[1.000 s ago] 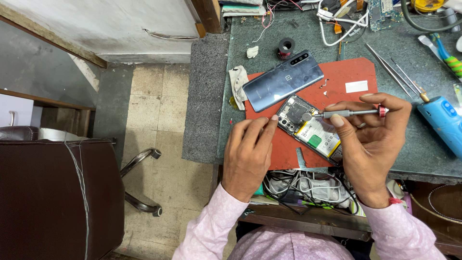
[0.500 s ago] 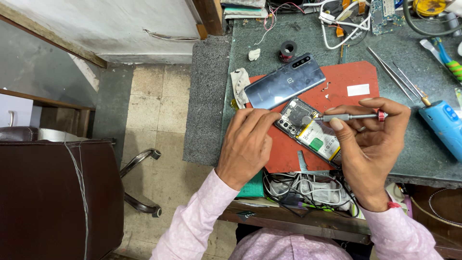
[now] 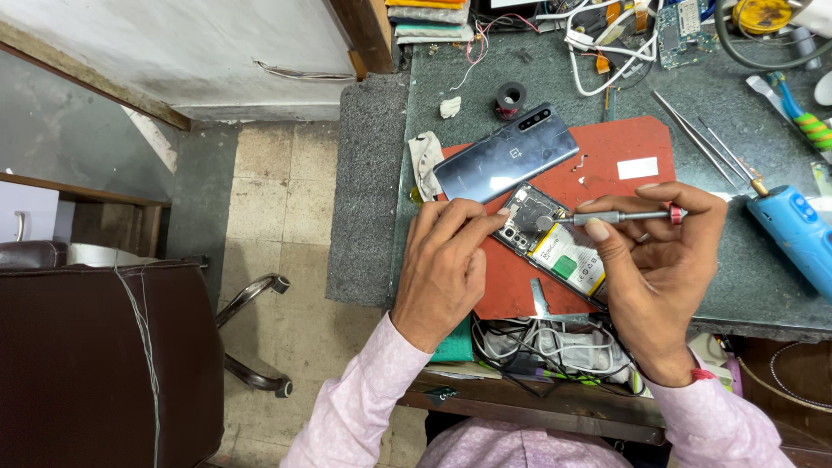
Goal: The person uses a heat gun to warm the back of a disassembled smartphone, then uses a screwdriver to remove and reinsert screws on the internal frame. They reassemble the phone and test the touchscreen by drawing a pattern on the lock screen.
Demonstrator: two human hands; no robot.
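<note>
An opened phone [image 3: 559, 244] with its battery and circuit board exposed lies on a red work mat [image 3: 620, 156]. My right hand [image 3: 663, 269] grips a slim grey screwdriver [image 3: 611, 217] with a red ring at its end, its tip at the phone's upper board. My left hand [image 3: 446, 264] rests on the mat with its fingertips pressing the phone's top left corner. The phone's dark grey back cover [image 3: 507, 160] lies loose on the mat just above.
On the green bench lie metal tweezers [image 3: 702, 143], a blue tool [image 3: 797, 238], a toothbrush [image 3: 802, 117], a black tape roll [image 3: 510, 97] and tangled cables with circuit boards [image 3: 624, 35]. A shelf of wires [image 3: 555, 351] sits under the bench. A brown chair [image 3: 104, 355] stands left.
My left hand has slid slightly up and right onto the phone's corner. The screwdriver stays at the board, and the view has shifted a little.
</note>
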